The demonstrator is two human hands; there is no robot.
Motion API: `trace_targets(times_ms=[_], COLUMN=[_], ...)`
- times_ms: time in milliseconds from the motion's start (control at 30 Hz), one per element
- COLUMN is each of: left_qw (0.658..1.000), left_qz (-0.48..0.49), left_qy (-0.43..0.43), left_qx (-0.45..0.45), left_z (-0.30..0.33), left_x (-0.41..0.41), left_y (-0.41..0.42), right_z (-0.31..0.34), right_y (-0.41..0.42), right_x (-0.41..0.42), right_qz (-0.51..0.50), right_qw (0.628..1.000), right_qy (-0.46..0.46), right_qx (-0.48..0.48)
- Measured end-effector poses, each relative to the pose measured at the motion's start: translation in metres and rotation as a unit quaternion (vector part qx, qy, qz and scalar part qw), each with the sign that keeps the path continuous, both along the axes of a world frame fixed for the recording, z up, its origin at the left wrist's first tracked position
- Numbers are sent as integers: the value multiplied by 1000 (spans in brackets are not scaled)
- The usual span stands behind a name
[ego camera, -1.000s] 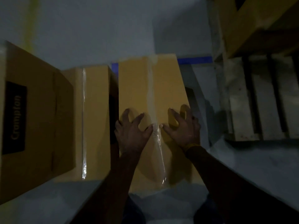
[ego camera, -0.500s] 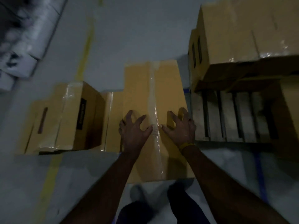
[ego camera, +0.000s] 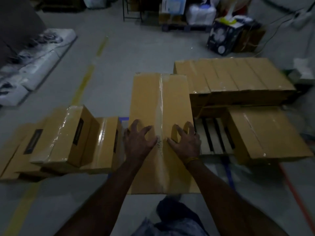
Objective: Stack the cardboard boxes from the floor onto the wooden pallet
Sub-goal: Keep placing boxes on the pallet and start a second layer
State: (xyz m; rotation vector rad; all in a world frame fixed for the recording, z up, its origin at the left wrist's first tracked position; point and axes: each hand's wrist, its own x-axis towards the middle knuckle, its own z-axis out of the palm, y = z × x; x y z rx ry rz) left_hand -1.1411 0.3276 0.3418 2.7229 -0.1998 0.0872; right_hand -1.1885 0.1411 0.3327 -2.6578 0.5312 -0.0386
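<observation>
Since the earlier frames the view has risen, so the far end of the room and more of the stack on the pallet now show, while both hands stay on the same box. The grey concrete floor (ego camera: 119,53) carries yellow dashed lines on the left and a blue tape line near the pallet; at far left lie white wrapped bundles (ego camera: 34,53). On the floor at near left lie about three cardboard boxes (ego camera: 71,137), leaning on one another. In the middle, the long taped box (ego camera: 160,108) has the left hand (ego camera: 138,143) and right hand (ego camera: 185,143) on its top, fingers spread and curled, tips pressing the cardboard. To the right, the wooden pallet (ego camera: 213,138) bears a far row of about five boxes (ego camera: 238,77) and one nearer box (ego camera: 269,133). A dark printed carton (ego camera: 225,38) stands at far right.
</observation>
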Motion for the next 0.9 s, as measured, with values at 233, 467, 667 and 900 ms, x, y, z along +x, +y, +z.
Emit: trace_targets(times_ms=[233, 467, 667, 900], left_qw=[998, 993, 986, 979], left_qz=[-45, -96, -144, -177], left_qy=[21, 38, 57, 72], left_qx=[-28, -49, -56, -75], left_z=[31, 43, 45, 44], left_x=[-68, -134, -195, -238], left_y=[-50, -163, -307, -456], right_z=[40, 51, 50, 64], right_y=[-48, -154, -295, -441], right_x=[-83, -163, -238, -296], right_qz=[-45, -93, -125, -153], right_qw=[999, 995, 992, 988], right_qy=[-17, -21, -14, -4], right_qx=[-20, -10, -11, -25])
